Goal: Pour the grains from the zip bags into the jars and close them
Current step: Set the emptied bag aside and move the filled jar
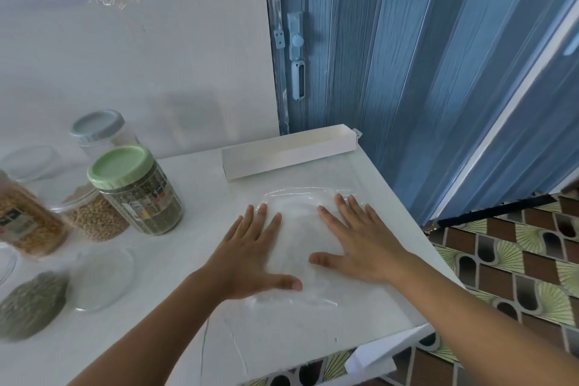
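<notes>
1. Hands first: your left hand (pixel 250 247) and right hand (pixel 360 241) both lie flat, fingers spread, palms down on an empty clear zip bag (pixel 297 247) in the middle-right of the table (pixel 360 316).
2. Bag looks transparent, glossy, flattened, nothing visible inside; its edges catch light beyond your fingertips and below your left thumb.
3. Table is white with a faint marbled sheen; a white open long box (pixel 288 152) lies along the far edge, just past the bag.
4. Wall (pixel 141 56) behind is pale, blue folding door (pixel 407 56) with a latch to the right, patterned tile floor (pixel 517 260) below right.
5. Left of your left hand, apart from it: green-lid jar (pixel 138 189) filled with dark green grains, lid on.
6. Beside it, a jar of pale round beans (pixel 97 219), top blurred, can't tell if lidded.
7. Behind, a grey-lid jar (pixel 100 131), contents can't tell.
8. Far left edge, a jar of yellow grains (pixel 25 222), blurred.
9. Near left, a bag of green grains (pixel 31 304) lies on the table, with a clear round lid-like thing (pixel 103 279) beside it.
</notes>
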Available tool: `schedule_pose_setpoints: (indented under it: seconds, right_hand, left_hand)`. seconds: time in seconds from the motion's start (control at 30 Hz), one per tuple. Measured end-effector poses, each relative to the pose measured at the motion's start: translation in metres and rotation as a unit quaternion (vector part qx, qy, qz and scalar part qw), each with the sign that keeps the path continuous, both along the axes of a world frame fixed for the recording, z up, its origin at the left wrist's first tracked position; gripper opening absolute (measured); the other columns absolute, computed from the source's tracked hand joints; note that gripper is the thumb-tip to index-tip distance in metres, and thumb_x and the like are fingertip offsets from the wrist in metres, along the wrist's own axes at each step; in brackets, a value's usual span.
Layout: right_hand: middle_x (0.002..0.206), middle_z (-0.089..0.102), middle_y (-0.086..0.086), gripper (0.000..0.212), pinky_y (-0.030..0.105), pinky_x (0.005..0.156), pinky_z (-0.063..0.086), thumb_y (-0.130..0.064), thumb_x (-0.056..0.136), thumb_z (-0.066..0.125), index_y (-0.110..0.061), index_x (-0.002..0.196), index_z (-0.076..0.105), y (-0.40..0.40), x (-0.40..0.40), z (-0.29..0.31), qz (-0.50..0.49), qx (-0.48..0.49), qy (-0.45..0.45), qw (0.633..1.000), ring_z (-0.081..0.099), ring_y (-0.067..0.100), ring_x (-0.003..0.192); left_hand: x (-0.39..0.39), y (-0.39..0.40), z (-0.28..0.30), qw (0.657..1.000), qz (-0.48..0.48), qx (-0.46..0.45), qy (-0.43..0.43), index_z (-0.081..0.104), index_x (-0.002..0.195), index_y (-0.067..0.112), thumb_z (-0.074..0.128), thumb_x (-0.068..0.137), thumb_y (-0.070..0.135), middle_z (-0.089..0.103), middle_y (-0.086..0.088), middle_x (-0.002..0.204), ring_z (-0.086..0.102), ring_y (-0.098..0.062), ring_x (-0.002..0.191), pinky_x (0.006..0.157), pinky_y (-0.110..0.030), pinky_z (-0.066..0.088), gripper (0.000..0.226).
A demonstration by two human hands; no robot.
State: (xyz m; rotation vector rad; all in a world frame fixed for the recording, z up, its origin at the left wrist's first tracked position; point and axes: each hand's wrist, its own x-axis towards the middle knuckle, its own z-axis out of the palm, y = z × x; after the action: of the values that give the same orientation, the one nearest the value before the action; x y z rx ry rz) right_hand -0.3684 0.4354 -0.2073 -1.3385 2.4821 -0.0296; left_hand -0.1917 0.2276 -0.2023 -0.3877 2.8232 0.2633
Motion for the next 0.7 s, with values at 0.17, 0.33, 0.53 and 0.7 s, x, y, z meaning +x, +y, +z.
schedule_pose_setpoints:
  seconds: [0.17,0.33,0.53,0.7]
  right_hand:
    - [0.167,-0.035,0.004,0.109,0.053,0.125,-0.018,-0.1,0.078,0.012,-0.037,0.162,-0.021,0.0,-0.002,0.011,0.017,0.027,0.024,0.999,-0.035,0.023,0.153]
    - [0.175,0.0,0.004,0.094,0.05,0.126,-0.014,-0.086,0.092,0.029,-0.035,0.166,-0.002,0.001,0.006,0.026,0.056,-0.019,0.102,0.993,-0.003,0.026,0.161]
    - [0.165,-0.038,0.002,0.107,0.045,0.129,-0.01,-0.101,0.078,0.021,-0.046,0.159,-0.023,0.006,0.025,0.007,0.025,0.005,-0.033,0.999,-0.034,0.021,0.153]
    - [0.167,-0.036,0.002,0.109,0.045,0.13,-0.009,-0.105,0.074,0.017,-0.048,0.159,-0.021,0.005,0.027,-0.006,0.019,-0.016,0.009,1.0,-0.033,0.022,0.154]
  left_hand:
    - [0.001,-0.003,0.015,0.999,0.015,0.036,0.034,-0.022,0.16,0.041,0.018,0.06,0.111,-0.047,0.004,0.159,-0.049,-0.016,0.143,0.125,-0.051,-0.02,0.128]
    - [0.005,0.012,0.027,0.996,-0.018,0.059,0.062,-0.018,0.161,0.044,0.03,0.072,0.105,-0.036,0.014,0.164,-0.04,-0.009,0.149,0.127,-0.042,-0.015,0.118]
    - [0.013,0.023,-0.004,1.0,-0.011,0.009,0.011,-0.027,0.159,0.036,0.03,0.067,0.108,-0.043,0.004,0.162,-0.044,-0.02,0.147,0.129,-0.046,-0.011,0.13]
    - [0.012,0.024,-0.006,1.0,-0.011,-0.002,0.015,-0.026,0.16,0.033,0.03,0.062,0.11,-0.042,0.001,0.162,-0.044,-0.022,0.148,0.128,-0.044,-0.015,0.136]
